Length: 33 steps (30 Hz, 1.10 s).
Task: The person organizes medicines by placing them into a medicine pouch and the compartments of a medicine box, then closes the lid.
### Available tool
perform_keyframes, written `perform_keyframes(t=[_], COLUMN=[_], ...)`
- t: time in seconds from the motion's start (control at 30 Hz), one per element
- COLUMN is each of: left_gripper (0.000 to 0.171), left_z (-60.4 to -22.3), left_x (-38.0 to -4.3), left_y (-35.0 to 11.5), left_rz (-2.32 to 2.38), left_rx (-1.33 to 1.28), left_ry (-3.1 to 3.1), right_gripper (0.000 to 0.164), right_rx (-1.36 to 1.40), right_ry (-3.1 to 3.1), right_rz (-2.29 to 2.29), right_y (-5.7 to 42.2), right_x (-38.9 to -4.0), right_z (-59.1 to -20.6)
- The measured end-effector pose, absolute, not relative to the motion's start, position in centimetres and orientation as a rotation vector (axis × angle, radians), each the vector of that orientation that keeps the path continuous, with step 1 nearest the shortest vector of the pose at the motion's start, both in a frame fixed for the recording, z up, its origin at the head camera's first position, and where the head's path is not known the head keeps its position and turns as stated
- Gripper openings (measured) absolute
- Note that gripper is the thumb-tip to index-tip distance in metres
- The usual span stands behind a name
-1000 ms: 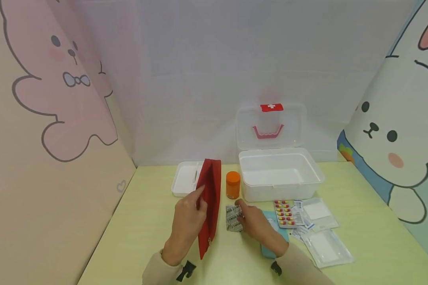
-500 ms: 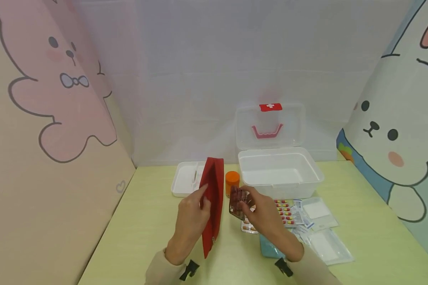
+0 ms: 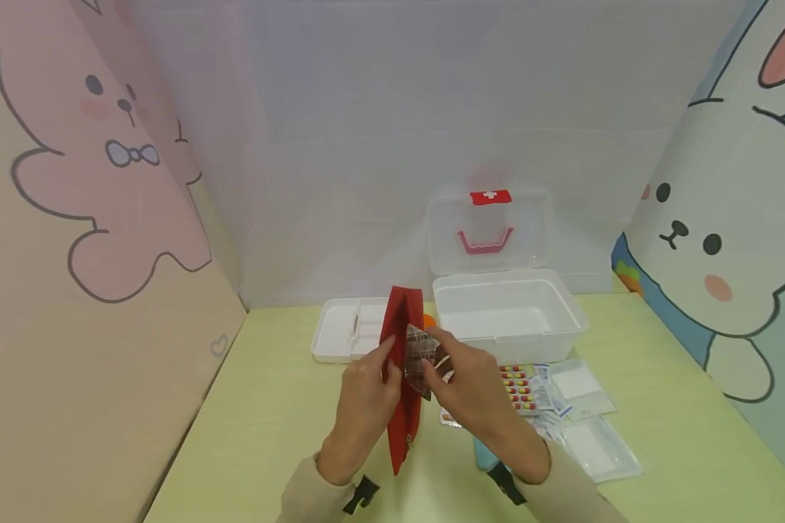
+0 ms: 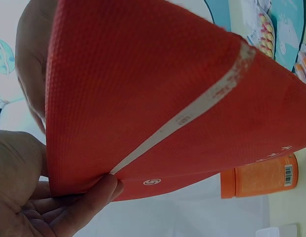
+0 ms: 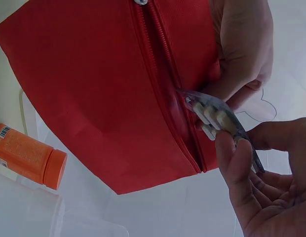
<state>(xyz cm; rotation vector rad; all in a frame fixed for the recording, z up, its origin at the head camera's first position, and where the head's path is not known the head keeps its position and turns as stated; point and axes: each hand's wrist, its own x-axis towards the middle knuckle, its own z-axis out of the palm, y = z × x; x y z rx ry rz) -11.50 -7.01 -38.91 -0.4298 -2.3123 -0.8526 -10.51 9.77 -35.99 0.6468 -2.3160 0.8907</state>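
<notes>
The left hand [image 3: 363,399] is pinching a red pouch [image 5: 94,98] by its zipped edge, thumb and fingers bent onto the fabric, and is keeping it on edge over the desk [image 3: 268,414]. The zip is gaping, with its metal pull [image 3: 408,440] sitting at the end nearer the person. The right hand [image 3: 477,381] is gripping a blister pack [image 5: 217,112] between thumb and fingertips; the pack is showing printed foil in the head view and pale pills in the right wrist view. Its tip is lying at the mouth of the pouch; whether it is going inside cannot be told.

An orange bottle [image 5: 27,157] is standing behind the pouch, mostly hidden from the head camera. To its right, a white box [image 3: 523,350] is sitting with its lid [image 3: 526,225] raised, the lid bearing a pink handle [image 3: 485,248] and a red label [image 3: 490,197] with a white cross. A divided white tray [image 3: 333,328] is lying at the pouch's other side. In front of the box, a red-and-yellow capsule pack [image 3: 518,385] is resting beside 2 clear packets [image 3: 602,449], while a blue packet [image 3: 484,456] is partly hiding beneath the right forearm.
</notes>
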Motion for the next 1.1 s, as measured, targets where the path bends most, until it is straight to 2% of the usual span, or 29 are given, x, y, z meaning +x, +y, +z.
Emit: perform_keyframes(t=[0.83, 1.1], left_gripper=[0.034, 0.034], left_z=[-38.9, -38.9], left_x=[-10.5, -10.0], left_y=[-4.9, -4.4], left_rz=[-0.879, -0.889], left_rx=[-0.531, -0.555], left_ry=[-2.274, -2.274], right_gripper=[0.032, 0.017], right_rx=[0.540, 0.505], right_ry=[-2.459, -2.486], right_rz=[0.588, 0.534], right_y=[8.2, 8.2], right_x=[-11.6, -12.0], right_z=[-37.1, -37.8])
